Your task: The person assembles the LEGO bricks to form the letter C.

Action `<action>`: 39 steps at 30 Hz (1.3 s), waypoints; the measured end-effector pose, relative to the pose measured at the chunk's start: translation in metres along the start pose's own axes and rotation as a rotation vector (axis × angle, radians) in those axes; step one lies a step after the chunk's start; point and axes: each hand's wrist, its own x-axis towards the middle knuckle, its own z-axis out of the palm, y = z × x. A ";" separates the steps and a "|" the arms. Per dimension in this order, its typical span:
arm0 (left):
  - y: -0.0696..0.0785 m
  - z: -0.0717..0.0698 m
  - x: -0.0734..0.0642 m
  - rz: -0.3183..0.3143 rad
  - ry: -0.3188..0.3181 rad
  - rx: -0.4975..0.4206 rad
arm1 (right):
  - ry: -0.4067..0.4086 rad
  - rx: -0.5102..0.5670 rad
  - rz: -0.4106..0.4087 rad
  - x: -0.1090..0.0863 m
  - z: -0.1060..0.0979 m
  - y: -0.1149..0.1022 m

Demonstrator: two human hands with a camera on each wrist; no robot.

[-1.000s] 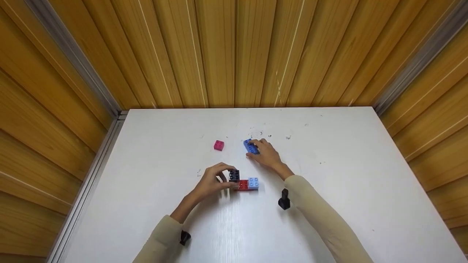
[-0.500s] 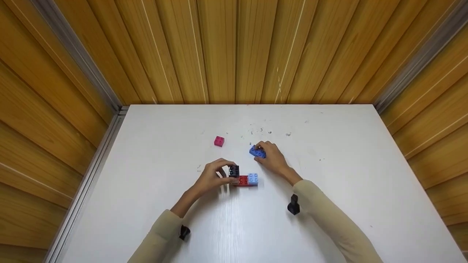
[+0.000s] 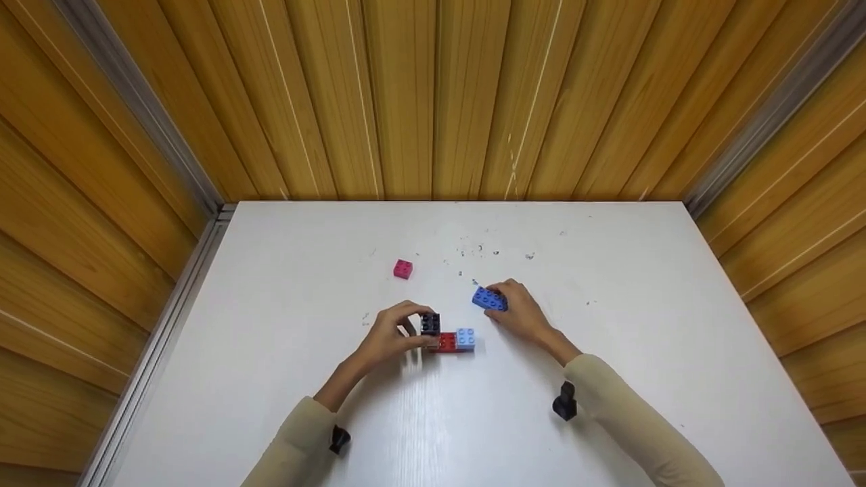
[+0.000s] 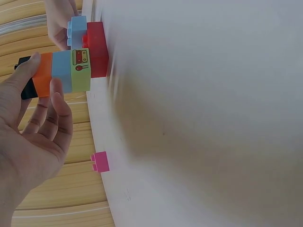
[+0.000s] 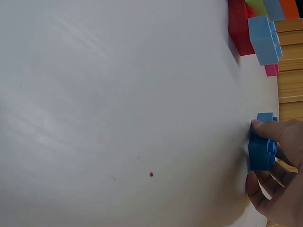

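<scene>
Beyond and to the right of a red brick (image 3: 447, 342) on the white bench (image 3: 284, 270), a long blue brick (image 3: 488, 298) sits in the grip of the right hand (image 3: 521, 312), the nearer of the 2 hands. Its long axis slants from far left to near right, oblique to the red brick. The left hand (image 3: 391, 331) pinches a 4-brick stack (image 4: 61, 71) on the red brick's left end; a pale blue brick (image 3: 465, 337) caps the right. Whether the long blue brick touches the bench is unclear.

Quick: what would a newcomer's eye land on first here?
First, likely the multicoloured tower gripped by the left hand, standing on one end of the red block. Next, the blue block held in the right hand; then the lone pink block, farther back on the white table.
</scene>
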 end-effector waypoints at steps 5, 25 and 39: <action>0.002 0.001 -0.001 -0.009 -0.007 0.008 | -0.017 0.000 0.039 -0.008 -0.003 0.003; 0.000 0.001 0.000 0.001 0.008 0.001 | 0.055 -0.030 -0.169 -0.046 -0.036 -0.043; 0.000 -0.001 0.000 -0.006 -0.014 0.030 | -0.040 0.123 -0.313 -0.061 -0.031 -0.082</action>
